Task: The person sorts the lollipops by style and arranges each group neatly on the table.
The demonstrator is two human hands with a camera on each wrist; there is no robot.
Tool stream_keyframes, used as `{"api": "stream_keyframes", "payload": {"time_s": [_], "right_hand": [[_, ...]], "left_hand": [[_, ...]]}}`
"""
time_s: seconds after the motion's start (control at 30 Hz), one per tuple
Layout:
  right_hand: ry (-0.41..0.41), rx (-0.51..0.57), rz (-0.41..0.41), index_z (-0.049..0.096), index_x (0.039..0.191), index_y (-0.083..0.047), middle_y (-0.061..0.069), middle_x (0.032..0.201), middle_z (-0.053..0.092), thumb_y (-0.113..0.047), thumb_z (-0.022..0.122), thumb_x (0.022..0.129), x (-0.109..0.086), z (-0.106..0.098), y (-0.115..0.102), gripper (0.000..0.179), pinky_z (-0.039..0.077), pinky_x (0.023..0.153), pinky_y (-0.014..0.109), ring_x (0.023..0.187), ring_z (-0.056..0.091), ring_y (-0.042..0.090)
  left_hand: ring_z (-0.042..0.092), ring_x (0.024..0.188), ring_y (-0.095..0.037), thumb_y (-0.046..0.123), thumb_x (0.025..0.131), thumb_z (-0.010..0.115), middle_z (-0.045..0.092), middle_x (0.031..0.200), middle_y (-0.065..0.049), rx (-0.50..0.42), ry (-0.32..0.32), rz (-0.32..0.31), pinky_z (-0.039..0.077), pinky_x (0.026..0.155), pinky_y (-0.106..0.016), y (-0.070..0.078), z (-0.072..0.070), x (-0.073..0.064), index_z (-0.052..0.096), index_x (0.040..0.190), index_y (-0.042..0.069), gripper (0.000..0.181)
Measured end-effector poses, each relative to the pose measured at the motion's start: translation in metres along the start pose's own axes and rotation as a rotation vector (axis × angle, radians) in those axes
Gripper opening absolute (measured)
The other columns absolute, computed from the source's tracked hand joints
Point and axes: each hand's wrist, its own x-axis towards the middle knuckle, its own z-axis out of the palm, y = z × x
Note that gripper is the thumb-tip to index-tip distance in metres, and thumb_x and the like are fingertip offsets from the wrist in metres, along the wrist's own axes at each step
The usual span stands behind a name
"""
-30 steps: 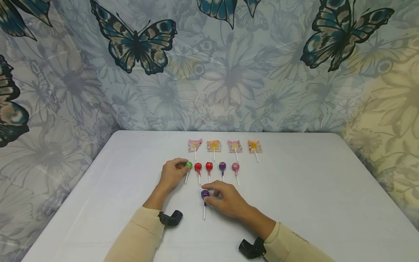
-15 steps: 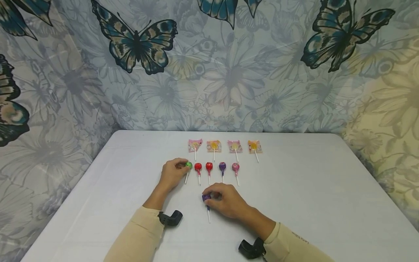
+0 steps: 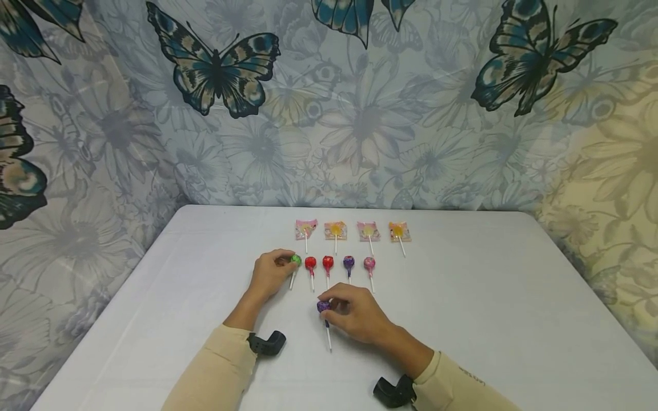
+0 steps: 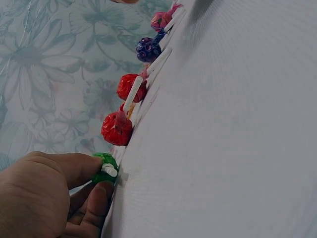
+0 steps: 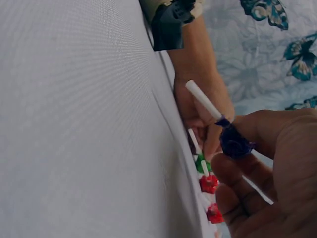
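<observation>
With thumb and fingers, my left hand (image 3: pixel 271 274) pinches the head of a green lollipop (image 4: pixel 105 167) at the left end of the nearer row. My right hand (image 3: pixel 357 311) pinches a purple lollipop (image 5: pixel 235 142) by its wrapped head in front of that row; in the head view its white stick points toward me. Beside the green one lie a red lollipop (image 3: pixel 311 263), another red lollipop (image 3: pixel 328 262), a purple lollipop (image 3: pixel 349 262) and a pink lollipop (image 3: pixel 369 264), heads away from me.
Behind them is a row of flat lollipops in clear printed wrappers, from a pink-wrapped one (image 3: pixel 306 229) to an orange-wrapped one (image 3: pixel 400 231). The white table (image 3: pixel 488 297) meets a wall (image 3: pixel 360 142) with butterfly and flower patterns. Each wrist wears a black device.
My right fingers have closed on the purple lollipop, which has shifted slightly right and toward me, its stick now tilted. The left hand stays on the green lollipop.
</observation>
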Motion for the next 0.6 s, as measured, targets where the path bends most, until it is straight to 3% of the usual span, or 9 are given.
{"api": "stream_keyframes", "payload": {"time_s": [0.37, 0.6], "right_hand": [[0.034, 0.015, -0.055, 0.071, 0.105, -0.004, 0.000, 0.097, 0.068, 0.000, 0.076, 0.081, 0.004, -0.007, -0.007, 0.025, 0.052, 0.067, 0.034, 0.080, 0.062, 0.014], [0.086, 0.033, -0.120, 0.070, 0.100, 0.002, 0.013, 0.091, 0.068, 0.012, 0.073, 0.077, 0.010, -0.022, -0.040, 0.026, 0.053, 0.063, 0.040, 0.075, 0.062, 0.025]], "left_hand": [[0.057, 0.072, -0.016, 0.008, 0.084, 0.074, 0.065, 0.081, -0.001, 0.009, 0.002, 0.008, 0.047, 0.063, -0.030, 0.001, 0.000, 0.000, 0.072, 0.107, 0.005, 0.023], [0.056, 0.073, -0.017, 0.007, 0.084, 0.074, 0.064, 0.082, -0.002, 0.007, 0.000, -0.005, 0.047, 0.064, -0.031, 0.001, 0.000, 0.000, 0.072, 0.106, 0.005, 0.023]]}}
